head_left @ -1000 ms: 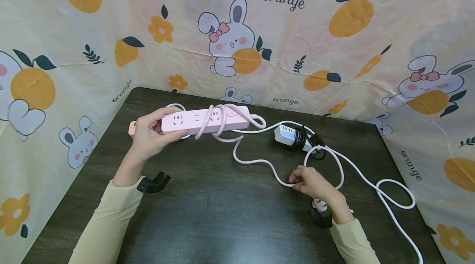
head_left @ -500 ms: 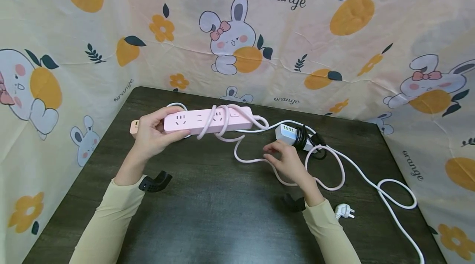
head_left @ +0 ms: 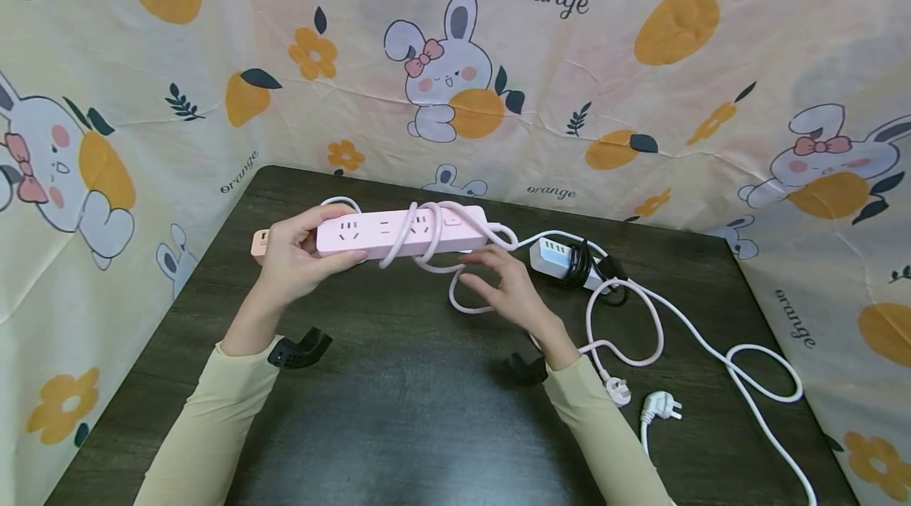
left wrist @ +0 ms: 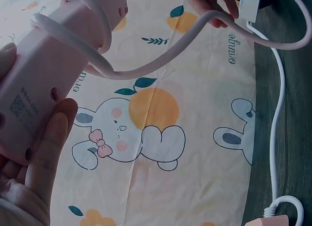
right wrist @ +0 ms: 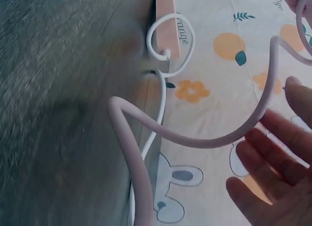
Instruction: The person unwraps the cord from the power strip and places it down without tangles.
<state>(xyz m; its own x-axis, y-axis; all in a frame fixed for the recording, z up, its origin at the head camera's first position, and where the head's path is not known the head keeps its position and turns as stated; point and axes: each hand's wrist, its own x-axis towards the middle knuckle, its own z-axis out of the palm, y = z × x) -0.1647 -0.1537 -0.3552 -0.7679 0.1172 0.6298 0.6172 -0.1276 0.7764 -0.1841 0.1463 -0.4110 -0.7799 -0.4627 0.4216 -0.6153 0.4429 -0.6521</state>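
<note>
My left hand (head_left: 288, 257) grips the left end of a pink power strip (head_left: 370, 232), its thumb along the front edge, and holds it above the dark table. The strip's pale pink cord (head_left: 466, 308) is wound around its right half, and the rest trails right to a plug (head_left: 618, 391) on the table. Just below the strip's right end, my right hand (head_left: 508, 292) has its fingers spread. In the right wrist view the cord (right wrist: 204, 143) runs by those fingertips, uncurled; whether they touch it I cannot tell. The left wrist view shows the strip's labelled underside (left wrist: 44, 74).
Behind my left hand lies a peach power strip (head_left: 259, 243) with a white cord. A white power strip (head_left: 551, 257) wrapped in black cord (head_left: 580, 265) lies back right. A white plug (head_left: 662, 405) and a looped white cable (head_left: 765, 395) are at the right. Printed cloth (head_left: 555, 79) borders the table.
My right hand has let go of the cord near its lower bend and moved left and up toward the strip. The left hand still holds the strip, almost unmoved.
</note>
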